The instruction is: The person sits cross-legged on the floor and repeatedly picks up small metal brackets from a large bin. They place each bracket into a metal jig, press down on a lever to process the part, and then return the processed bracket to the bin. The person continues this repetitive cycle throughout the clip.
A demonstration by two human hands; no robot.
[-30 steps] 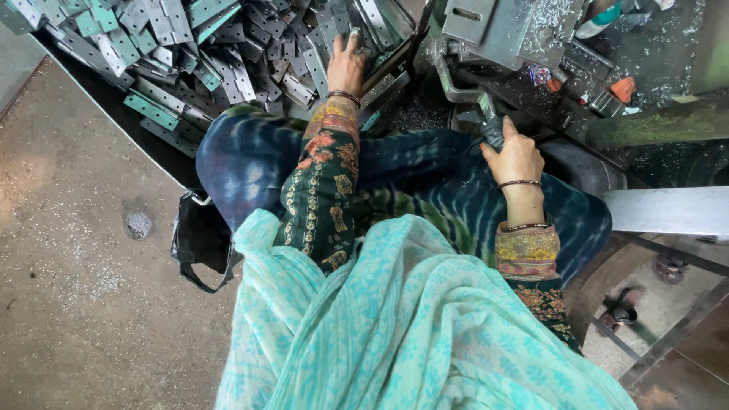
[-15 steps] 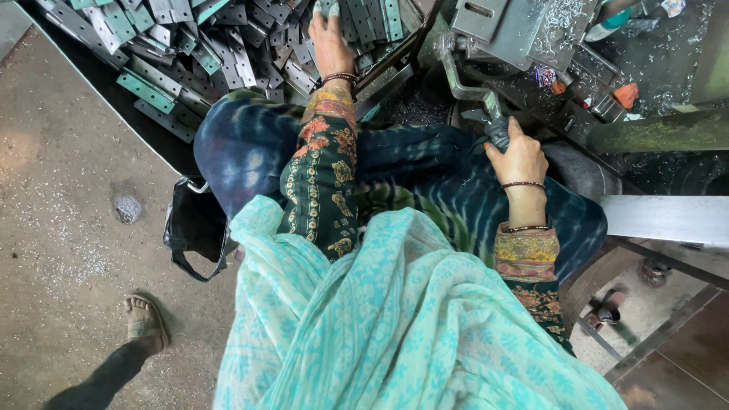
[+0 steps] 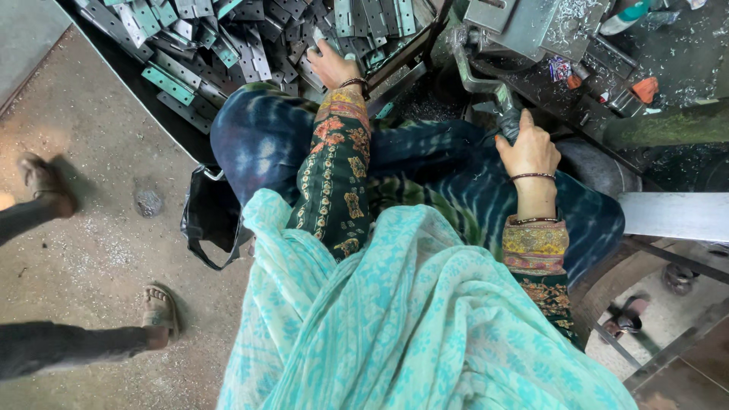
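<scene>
Now a passer-by's sandalled feet (image 3: 156,311) have come further in beside the black bag (image 3: 209,220). Left hand (image 3: 332,64) closes on a pale green-grey metal bracket (image 3: 317,47) at the pile of perforated brackets (image 3: 220,38); right hand (image 3: 528,148) grips the machine lever (image 3: 501,102).

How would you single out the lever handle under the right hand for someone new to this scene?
Start at the grey metal machine at top right. A bent metal lever runs down from it toward the seated person's lap. Its dark grip is the only part wrapped by the right hand, unlike the flat perforated strips piled left.
</scene>
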